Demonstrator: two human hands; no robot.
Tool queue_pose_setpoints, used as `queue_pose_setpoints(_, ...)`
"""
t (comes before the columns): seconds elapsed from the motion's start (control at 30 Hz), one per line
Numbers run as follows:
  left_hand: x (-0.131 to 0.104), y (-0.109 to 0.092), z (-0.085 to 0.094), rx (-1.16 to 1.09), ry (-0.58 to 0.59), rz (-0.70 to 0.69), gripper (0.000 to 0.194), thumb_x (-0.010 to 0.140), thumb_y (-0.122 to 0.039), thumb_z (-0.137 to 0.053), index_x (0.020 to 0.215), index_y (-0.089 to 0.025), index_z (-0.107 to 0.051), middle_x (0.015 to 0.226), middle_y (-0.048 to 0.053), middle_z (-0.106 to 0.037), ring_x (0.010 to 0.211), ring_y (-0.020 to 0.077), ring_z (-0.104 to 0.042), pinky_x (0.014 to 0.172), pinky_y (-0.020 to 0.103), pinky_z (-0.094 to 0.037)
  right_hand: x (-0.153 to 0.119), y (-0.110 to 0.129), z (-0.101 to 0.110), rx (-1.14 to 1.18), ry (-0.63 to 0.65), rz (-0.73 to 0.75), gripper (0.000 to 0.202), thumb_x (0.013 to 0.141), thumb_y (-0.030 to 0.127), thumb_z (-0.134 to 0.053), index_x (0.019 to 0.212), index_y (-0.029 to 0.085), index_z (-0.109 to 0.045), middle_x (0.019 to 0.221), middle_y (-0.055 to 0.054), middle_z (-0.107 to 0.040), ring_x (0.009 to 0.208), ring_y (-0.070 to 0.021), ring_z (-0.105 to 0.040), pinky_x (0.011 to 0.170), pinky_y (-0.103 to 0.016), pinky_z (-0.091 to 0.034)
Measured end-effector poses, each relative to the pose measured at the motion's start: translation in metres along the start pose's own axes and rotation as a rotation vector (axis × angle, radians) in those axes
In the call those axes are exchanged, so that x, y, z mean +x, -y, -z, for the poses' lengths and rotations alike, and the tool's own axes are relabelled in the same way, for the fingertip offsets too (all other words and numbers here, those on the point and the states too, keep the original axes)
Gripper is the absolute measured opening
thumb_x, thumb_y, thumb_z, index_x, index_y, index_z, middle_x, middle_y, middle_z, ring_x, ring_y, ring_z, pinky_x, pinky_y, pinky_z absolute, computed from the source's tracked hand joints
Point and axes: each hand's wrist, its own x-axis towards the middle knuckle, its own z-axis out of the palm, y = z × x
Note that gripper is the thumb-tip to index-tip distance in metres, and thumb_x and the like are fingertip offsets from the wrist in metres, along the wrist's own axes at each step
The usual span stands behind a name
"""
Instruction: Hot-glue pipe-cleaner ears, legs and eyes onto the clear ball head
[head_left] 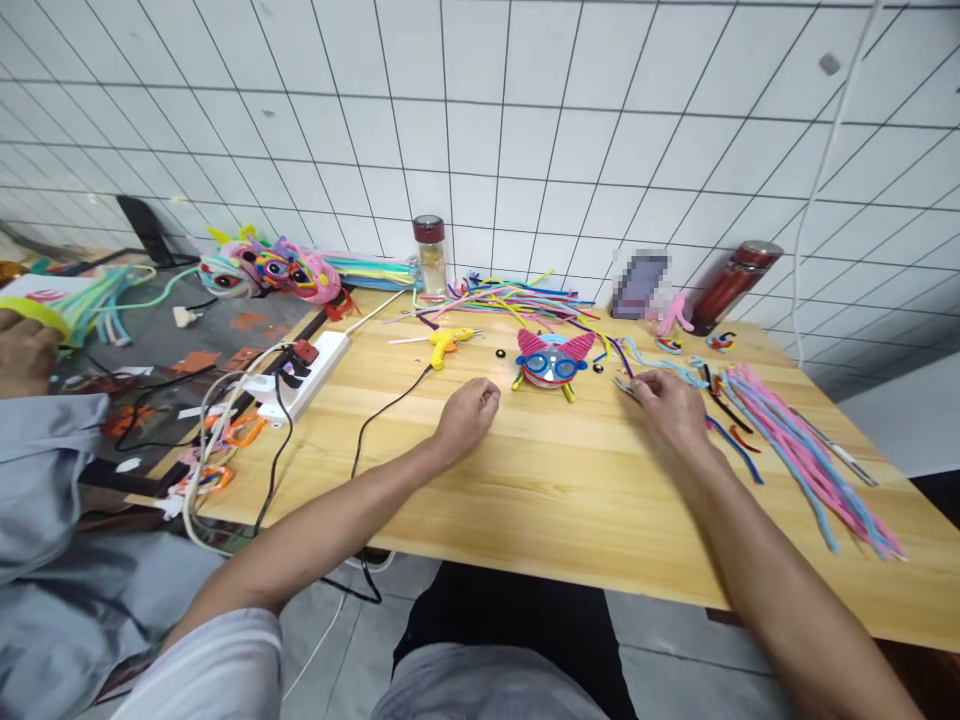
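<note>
Upright near the middle of the pale wooden worktop (540, 500), closer to the back edge than the front: a small pink-eared figure (553, 361) with round blue goggles (531, 367). Toward the left edge, a yellow pistol-shaped glue gun (445, 348), nozzle pointing roughly at the figure, on a thin black cord (375, 411). Left hand (471, 415) just short of the figure, fingers curled in to the thumb; no telling whether anything is pinched. Right hand (664, 398) on the figure's far side, fingers closed around a small silver metal tool (624, 387). Likely trouble: cord snagged by the left forearm (352, 525), dragging the glue gun; knuckles burned, if hot; tiny black ring (501, 353) knocked away; goggles scratched by a careless metal tip.
</note>
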Motion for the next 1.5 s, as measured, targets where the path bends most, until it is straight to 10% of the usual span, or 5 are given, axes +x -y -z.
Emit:
queue_pose_setpoints(0.43, 0.095, 0.005, -0.012, 0.330, 0.058, 0.115, 0.020, 0.101, -0.021, -0.058, 0.113, -0.016, -0.072, 0.119, 0.015, -0.075, 0.111, 0.0264, -0.067, 0.100, 0.039, -0.051, -0.011, -0.013, -0.017, 0.038, 0.066, 0.185, 0.024, 0.089, 0.038, -0.058, 0.093, 0.028, -0.079, 0.093, -0.009, -0.084, 0.087, -0.0310, -0.075, 0.071, -0.038, -0.050)
queue_pose_setpoints(0.73, 0.118, 0.005, -0.019, 0.401, 0.120, 0.146, 0.017, 0.100, -0.022, -0.058, 0.100, -0.015, -0.074, 0.116, 0.017, -0.075, 0.108, 0.0271, -0.067, 0.095, 0.038, -0.051, -0.008, -0.017, -0.009, 0.049, 0.091, 0.119, 0.026, 0.091, 0.040, -0.059, 0.098, 0.027, -0.081, 0.097, -0.009, -0.083, 0.092, -0.0316, -0.075, 0.074, -0.039, -0.050)
queue_pose_setpoints(1.0, 0.042, -0.001, 0.021, 0.236, 0.151, 0.076, 0.019, 0.102, -0.030, -0.061, 0.102, -0.016, -0.073, 0.106, 0.009, -0.078, 0.094, 0.0200, -0.068, 0.088, 0.032, -0.053, -0.009, -0.011, -0.009, 0.058, 0.085, 0.129, 0.021, 0.090, 0.036, -0.062, 0.099, 0.028, -0.080, 0.098, -0.009, -0.084, 0.091, -0.0318, -0.074, 0.077, -0.040, -0.052)
queue_pose_setpoints(1.2, -0.035, -0.015, 0.009, 0.178, 0.365, -0.209, 0.017, 0.102, -0.030, -0.063, 0.111, -0.020, -0.074, 0.104, 0.008, -0.071, 0.099, 0.0213, -0.069, 0.091, 0.034, -0.055, -0.017, 0.002, -0.012, 0.075, 0.117, 0.145, 0.020, 0.089, 0.034, -0.064, 0.099, 0.028, -0.080, 0.100, -0.009, -0.084, 0.095, -0.0324, -0.075, 0.081, -0.042, -0.054)
queue_pose_setpoints(1.5, -0.045, -0.011, 0.027, 0.163, 0.429, -0.140, 0.036, 0.099, -0.031, -0.070, 0.133, -0.019, -0.069, 0.110, 0.008, -0.068, 0.096, 0.0205, -0.068, 0.095, 0.035, -0.056, -0.016, 0.000, -0.011, 0.073, 0.114, 0.165, 0.020, 0.091, 0.035, -0.064, 0.099, 0.028, -0.081, 0.104, -0.010, -0.084, 0.096, -0.0320, -0.074, 0.085, -0.043, -0.054)
